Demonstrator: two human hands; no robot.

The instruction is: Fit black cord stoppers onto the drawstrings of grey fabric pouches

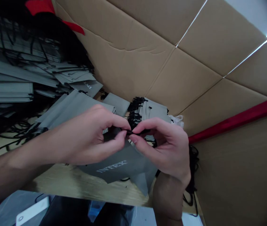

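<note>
At the centre of the frame the left hand (88,138) and the right hand (164,147) meet fingertip to fingertip, each closed to a narrow pinch on the black drawstring (133,131) at the mouth of a grey pouch (121,163) printed INTEX. The pouch hangs from that pinch just below the hands, its lower part resting on the pale wooden surface (72,182). It looks light and limp, a thin soft fabric that folds under its own weight, so it probably gives no support anywhere but at the hemmed mouth; the cord seems thin and a little slippery, best taken close to the hem with the fingertips rather than the palm. Just behind the hands lies a bundle of like pouches (152,110) with black cord ends bunched on top. In the upper left of the frame stand stacks of grey pouches (11,84) with loose cords trailing. Cardboard panels (171,62) fill the upper right, crossed by a red strip (237,119).
</note>
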